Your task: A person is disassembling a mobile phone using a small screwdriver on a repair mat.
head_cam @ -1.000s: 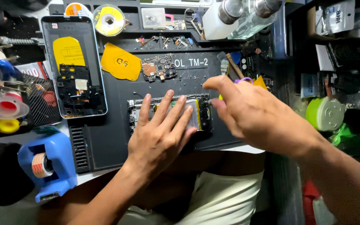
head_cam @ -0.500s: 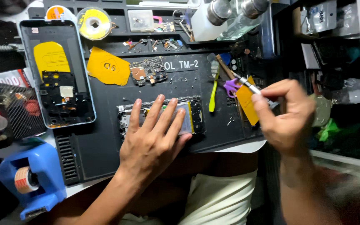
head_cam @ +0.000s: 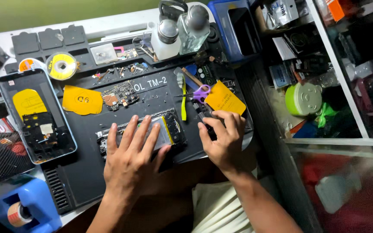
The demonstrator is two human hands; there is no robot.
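Left hand (head_cam: 130,162) lies flat, fingers spread, pressing on the opened phone (head_cam: 169,129) at the centre of the black repair mat (head_cam: 87,172). Right hand (head_cam: 223,140) rests just right of the phone, fingers curled together on the mat; cannot tell if they pinch anything. Purple scissors (head_cam: 200,92), yellow card (head_cam: 225,98), green pry tool (head_cam: 183,101) nearby. Phone back cover (head_cam: 35,116) at left.

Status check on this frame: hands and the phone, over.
Left hand flat on opened phone. Right hand curled beside it, grip unclear. Yellow plastic tweezers lie just beyond.
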